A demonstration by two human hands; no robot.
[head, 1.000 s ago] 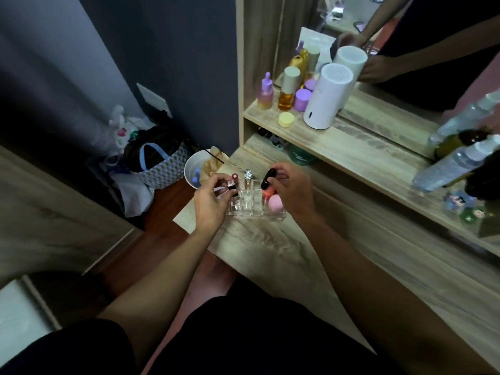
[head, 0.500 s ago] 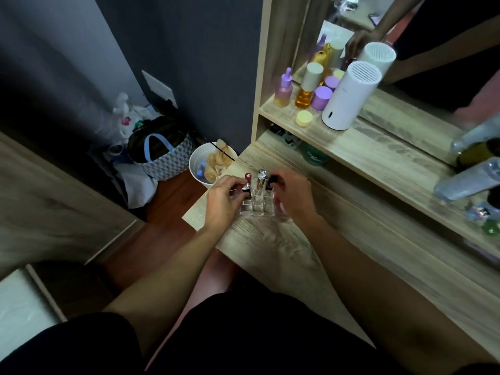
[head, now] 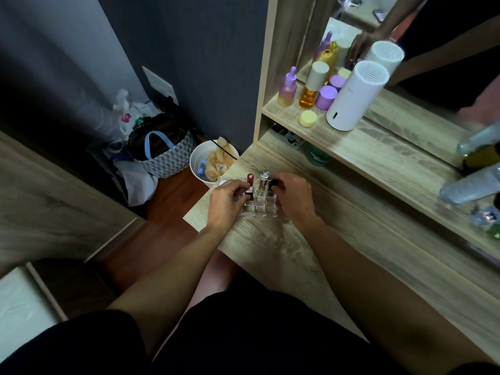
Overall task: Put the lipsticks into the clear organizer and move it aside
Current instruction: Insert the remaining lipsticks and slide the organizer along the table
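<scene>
The clear organizer point(head: 259, 206) stands near the left end of the wooden desk point(head: 273, 247), between my two hands. A dark red lipstick point(head: 250, 179) and a clear silver-capped lipstick point(head: 264, 178) stand upright in its back row. My left hand point(head: 225, 204) is at the organizer's left side, its fingers pinched on a silver-and-dark lipstick point(head: 249, 190) in a left slot. At the right side, the fingers of my right hand point(head: 295, 199) close on a black lipstick point(head: 273, 184) in the back row. The hand hides the organizer's right part.
The desk's left edge is close to the organizer, with a white bin point(head: 200, 161) and a patterned bag point(head: 165, 156) on the floor below. A shelf above the desk carries small bottles point(head: 311, 87) and a white cylinder point(head: 354, 100). Lying bottles point(head: 470, 184) are at the far right.
My right hand has lowered the black lipstick from above the organizer into its back row. The pink and orange items beside it are now hidden. The camera view shifted slightly.
</scene>
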